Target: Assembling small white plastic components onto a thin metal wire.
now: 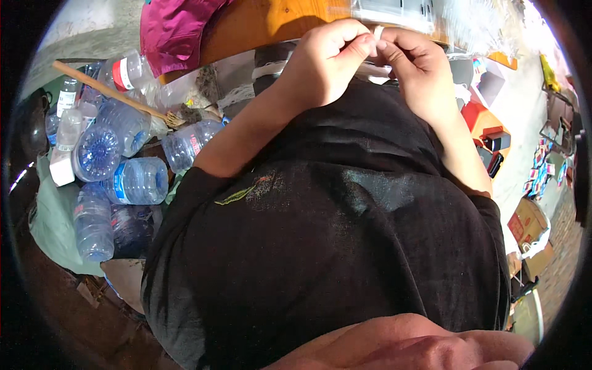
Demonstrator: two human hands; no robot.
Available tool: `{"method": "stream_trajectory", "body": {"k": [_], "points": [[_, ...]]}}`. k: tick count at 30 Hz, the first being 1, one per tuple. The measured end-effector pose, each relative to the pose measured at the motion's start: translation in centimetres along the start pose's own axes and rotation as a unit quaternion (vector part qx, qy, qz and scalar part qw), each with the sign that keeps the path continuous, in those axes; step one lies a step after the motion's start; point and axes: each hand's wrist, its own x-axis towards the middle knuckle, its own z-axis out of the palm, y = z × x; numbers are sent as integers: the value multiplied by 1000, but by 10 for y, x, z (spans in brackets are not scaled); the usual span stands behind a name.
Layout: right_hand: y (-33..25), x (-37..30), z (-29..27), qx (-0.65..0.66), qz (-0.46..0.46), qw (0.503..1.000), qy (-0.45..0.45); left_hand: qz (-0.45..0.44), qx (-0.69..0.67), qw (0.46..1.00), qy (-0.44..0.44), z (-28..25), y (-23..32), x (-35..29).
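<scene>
My left hand (330,58) and my right hand (419,65) meet at the top of the view, just over the near edge of a wooden table (265,28). Each has thumb and forefinger closed in a pinch. A small white strip (378,31) shows between the fingertips of both; its kind is too small to make out. Beyond the hands, a pale grey tray-like thing (394,13) lies on the table. Clear plastic wrapping (478,28), glaring in the sun, is to the right of the right hand.
Magenta cloth (176,37) drapes over the table's left end. On the left, empty plastic bottles (139,180) are piled with a wooden stick (105,89) across them. An orange box (481,120) stands at the right, with a cardboard carton (527,225) farther down.
</scene>
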Motion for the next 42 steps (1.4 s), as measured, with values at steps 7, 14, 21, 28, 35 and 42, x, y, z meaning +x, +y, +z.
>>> {"method": "stream_trajectory", "body": {"k": [7, 14, 21, 28, 35, 42], "points": [[-4, -3, -8, 230, 130, 949, -174, 0, -66, 997, 36, -1, -17, 2], [4, -2, -11, 459, 78, 881, -82, 40, -71, 995, 58, 12, -23, 2], [10, -3, 7, 174, 13, 985, 17, -12, -27, 999, -27, 10, -3, -3], [7, -7, -1, 317, 104, 942, -48, -20, -72, 984, 162, 19, 29, 8], [12, -7, -9, 344, 125, 926, -92, 43, -153, 985, -71, -4, 0, 8], [16, -6, -10, 370, 156, 909, -108, -16, -171, 978, -122, -11, 3, 6]]}}
